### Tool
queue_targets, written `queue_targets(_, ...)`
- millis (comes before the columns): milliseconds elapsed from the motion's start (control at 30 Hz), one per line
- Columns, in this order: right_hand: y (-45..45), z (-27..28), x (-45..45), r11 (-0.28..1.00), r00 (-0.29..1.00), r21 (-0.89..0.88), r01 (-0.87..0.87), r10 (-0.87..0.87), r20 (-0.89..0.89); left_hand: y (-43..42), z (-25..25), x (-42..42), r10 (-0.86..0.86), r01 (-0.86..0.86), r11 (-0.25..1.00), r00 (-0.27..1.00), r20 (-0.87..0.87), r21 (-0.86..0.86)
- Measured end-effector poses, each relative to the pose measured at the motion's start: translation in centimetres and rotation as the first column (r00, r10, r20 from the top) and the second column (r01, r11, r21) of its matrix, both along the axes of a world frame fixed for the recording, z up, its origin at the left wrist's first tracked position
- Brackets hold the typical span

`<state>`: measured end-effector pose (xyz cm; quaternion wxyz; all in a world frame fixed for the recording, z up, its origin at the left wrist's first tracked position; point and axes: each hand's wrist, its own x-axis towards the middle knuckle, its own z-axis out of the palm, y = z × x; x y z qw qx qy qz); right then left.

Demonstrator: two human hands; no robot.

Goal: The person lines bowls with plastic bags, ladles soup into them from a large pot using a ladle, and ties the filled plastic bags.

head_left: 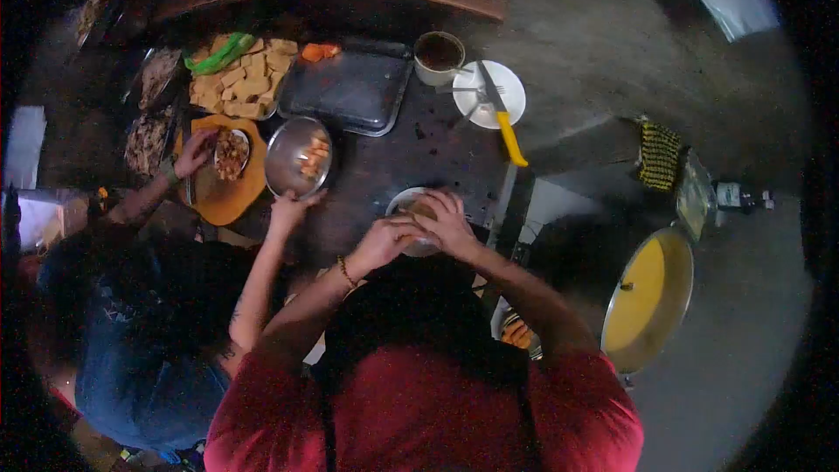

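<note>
My left hand [384, 241] and my right hand [447, 225] meet over a small pale bowl [398, 200] at the front edge of the dark table. The fingers of both hands are bent together at the bowl's middle, around something brownish that is mostly hidden. What they pinch is too small and blurred to name. Part of the bowl's rim shows behind my fingers. A beaded bracelet sits on my left wrist.
Left, a co-worker's hands touch a steel bowl [281, 157] and a dish of chopped food [232, 156]. Beyond are a tray of tan blocks [240, 87], a dark tray [345, 87], a mug [439, 54] and a yellow-handled knife [507, 131] across a white plate [516, 87]. Right stands a yellow-filled pan [686, 284].
</note>
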<state>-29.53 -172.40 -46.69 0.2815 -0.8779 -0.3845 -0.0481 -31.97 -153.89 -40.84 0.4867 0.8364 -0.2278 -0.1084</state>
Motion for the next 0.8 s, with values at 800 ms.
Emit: queue_targets(800,-12.8,35.5,16.6,0.402,0.635,0.896,0.187,-0.746,0.203,0.0,7.7,5.6,0.334,-0.316,0.922,0.941,0.048,-0.223)
